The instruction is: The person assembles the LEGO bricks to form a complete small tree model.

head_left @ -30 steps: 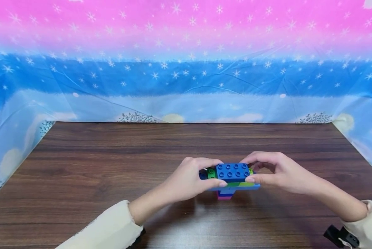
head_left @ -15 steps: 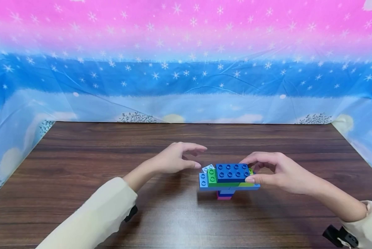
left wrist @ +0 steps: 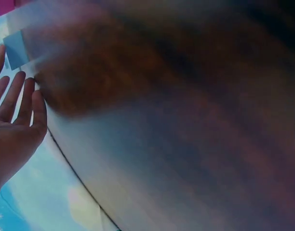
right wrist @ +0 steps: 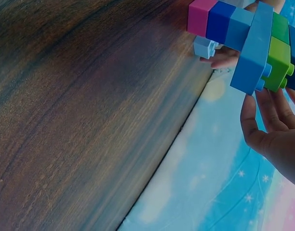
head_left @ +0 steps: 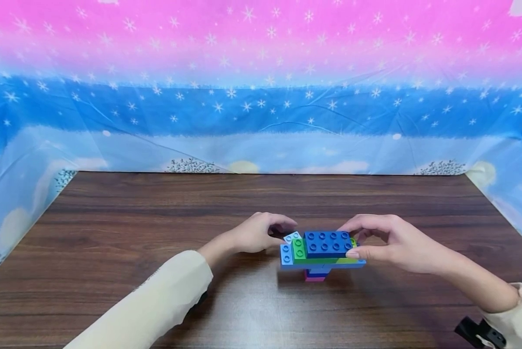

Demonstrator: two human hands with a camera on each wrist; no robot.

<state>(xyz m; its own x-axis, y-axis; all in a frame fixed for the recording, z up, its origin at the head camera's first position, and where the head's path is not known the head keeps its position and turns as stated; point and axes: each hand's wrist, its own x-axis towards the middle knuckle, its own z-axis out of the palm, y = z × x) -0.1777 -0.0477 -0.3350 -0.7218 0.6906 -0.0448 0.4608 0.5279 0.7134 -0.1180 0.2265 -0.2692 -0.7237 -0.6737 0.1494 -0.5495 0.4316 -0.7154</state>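
A toy building-brick structure [head_left: 326, 259] stands right of centre on the table in the head view. Its narrow foot stacks a pink brick [right wrist: 201, 17], a dark blue one and a light blue one. Above lies a long blue layer, then green and lime bricks, with a dark blue brick [head_left: 328, 244] on top. My right hand [head_left: 396, 242] grips the structure's right end, thumb in front and fingers behind. A loose light blue brick [right wrist: 204, 47] sits on the table behind the left end. Beside it, my left hand [head_left: 258, 232] reaches with extended fingers, tips close to the brick.
The brown wood-grain table [head_left: 156, 208] spreads around the bricks. Along its back and sides hangs a pink and blue snowflake cloth [head_left: 226, 106]. A cream sleeve [head_left: 156, 300] covers the left forearm, and a black device [head_left: 479, 332] is at the right wrist.
My left hand let go of the structure and drew back to the left. It then came in again beside the loose light blue brick. The right hand kept its grip.
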